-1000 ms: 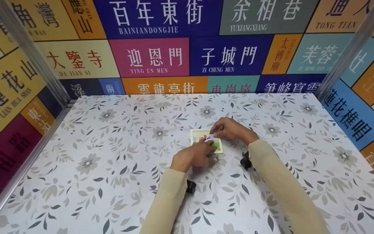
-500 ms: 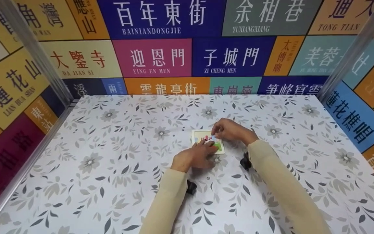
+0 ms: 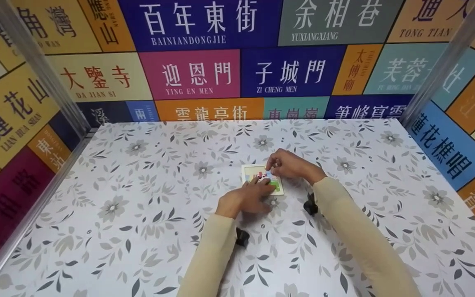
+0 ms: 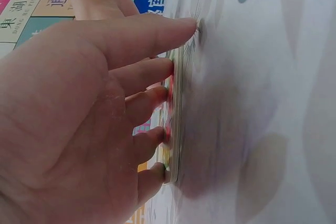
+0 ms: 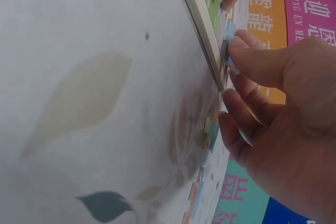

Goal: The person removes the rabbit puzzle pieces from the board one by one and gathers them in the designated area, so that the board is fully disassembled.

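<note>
A small framed jigsaw puzzle [image 3: 254, 169] lies on the tablecloth, its bare backing showing along the far side and a bright picture at the middle and near side. My left hand [image 3: 248, 198] reaches over its near edge. In the left wrist view its fingertips [image 4: 160, 136] press on the picture, and the thumb rests beside the board's edge [image 4: 177, 114]. At the board's far right corner is my right hand [image 3: 291, 164]. In the right wrist view it pinches a blue puzzle piece [image 5: 230, 62] between thumb and forefinger, right at the board's rim.
In the right wrist view, a loose puzzle piece [image 5: 211, 129] lies below the right hand, with more pieces [image 5: 194, 195] farther down. A white floral tablecloth [image 3: 138, 247] covers the table. Panels with coloured signs [image 3: 192, 73] stand around its back and sides.
The board and both hands hold nearly the same places; the left hand's fingers shift slightly on the picture. The right hand keeps its pinch at the corner.
</note>
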`<state>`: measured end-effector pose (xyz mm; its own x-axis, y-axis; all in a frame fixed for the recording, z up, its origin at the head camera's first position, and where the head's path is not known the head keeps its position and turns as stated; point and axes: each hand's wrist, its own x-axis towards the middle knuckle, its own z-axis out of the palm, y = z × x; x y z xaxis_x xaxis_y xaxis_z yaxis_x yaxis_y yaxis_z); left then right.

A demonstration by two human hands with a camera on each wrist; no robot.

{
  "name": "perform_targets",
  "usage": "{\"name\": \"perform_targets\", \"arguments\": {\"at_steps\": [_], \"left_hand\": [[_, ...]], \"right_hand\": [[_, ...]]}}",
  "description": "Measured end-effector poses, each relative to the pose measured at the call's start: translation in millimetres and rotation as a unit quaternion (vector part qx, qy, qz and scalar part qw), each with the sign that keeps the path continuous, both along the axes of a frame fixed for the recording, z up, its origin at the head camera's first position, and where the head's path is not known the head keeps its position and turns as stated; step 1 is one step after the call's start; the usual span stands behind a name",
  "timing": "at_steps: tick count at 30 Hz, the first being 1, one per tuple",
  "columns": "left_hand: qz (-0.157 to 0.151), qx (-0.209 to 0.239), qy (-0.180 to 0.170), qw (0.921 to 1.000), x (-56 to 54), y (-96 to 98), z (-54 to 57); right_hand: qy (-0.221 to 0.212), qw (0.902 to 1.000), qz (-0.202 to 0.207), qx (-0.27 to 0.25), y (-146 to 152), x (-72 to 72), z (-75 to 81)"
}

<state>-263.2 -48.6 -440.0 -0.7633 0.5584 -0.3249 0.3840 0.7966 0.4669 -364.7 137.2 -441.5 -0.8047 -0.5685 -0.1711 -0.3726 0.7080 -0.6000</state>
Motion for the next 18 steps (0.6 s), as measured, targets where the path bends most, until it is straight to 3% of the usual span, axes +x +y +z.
{"name": "perform_targets", "arguments": {"at_steps": [6,18], "left_hand": [[-0.008,-0.005,-0.002,1.0000,-0.8,0.4,0.2],[-0.001,-0.011,-0.003,0.9999,-1.8,0.0,-2.9]], "right_hand": [[0.000,0.9996,-0.028,-0.004,0,2.1,-1.2],[0.013,0.9931,-0.082,-0.083,16,2.6,8.7]]}}
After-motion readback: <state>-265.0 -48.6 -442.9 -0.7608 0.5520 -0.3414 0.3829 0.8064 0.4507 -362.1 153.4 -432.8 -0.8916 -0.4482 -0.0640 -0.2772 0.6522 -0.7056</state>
